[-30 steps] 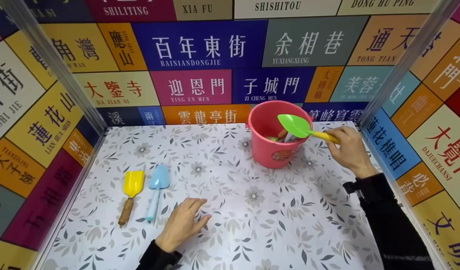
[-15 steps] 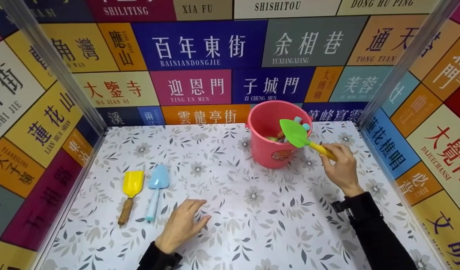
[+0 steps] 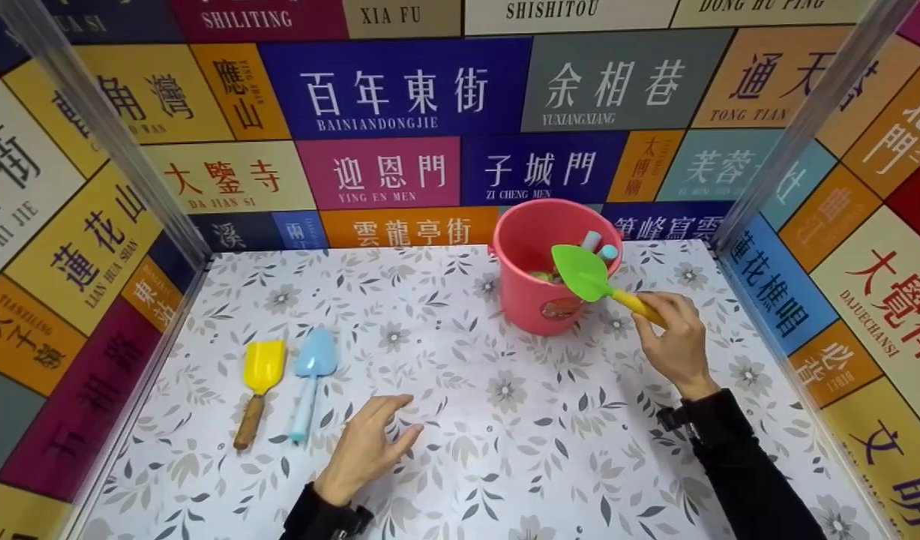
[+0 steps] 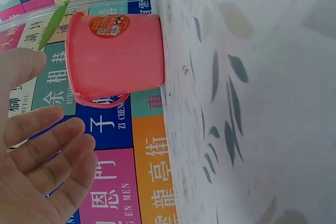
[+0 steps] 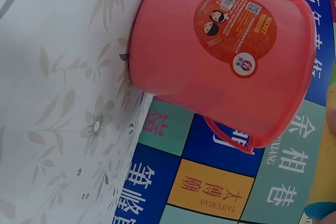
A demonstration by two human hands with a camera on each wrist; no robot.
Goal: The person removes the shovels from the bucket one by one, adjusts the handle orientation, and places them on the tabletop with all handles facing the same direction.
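Note:
My right hand [image 3: 677, 341] pinches the yellow handle of a toy trowel with a green leaf-shaped blade [image 3: 579, 271]. In the head view the blade overlaps the front right rim of a pink bucket [image 3: 531, 300]. Inside the bucket lie other tools, with pale blue handle ends [image 3: 608, 253] leaning at its right side; the rest of them is largely hidden. My left hand [image 3: 366, 450] holds nothing, its fingers loosely bent. To its left lie a light blue trowel [image 3: 316, 356] and a yellow shovel [image 3: 265, 367] with a brown handle.
White tabletop [image 3: 445, 480] with a grey leaf and flower print lies under everything. Panels with coloured street-name signs [image 3: 400, 90] enclose the back and both sides, the back one close behind the bucket. Clear strips [image 3: 793, 120] run up the corners.
My right hand has drawn nearer to me, tipping the green blade lower and more diagonal. The pale blue handle ends in the bucket have come into sight. My left hand has barely moved.

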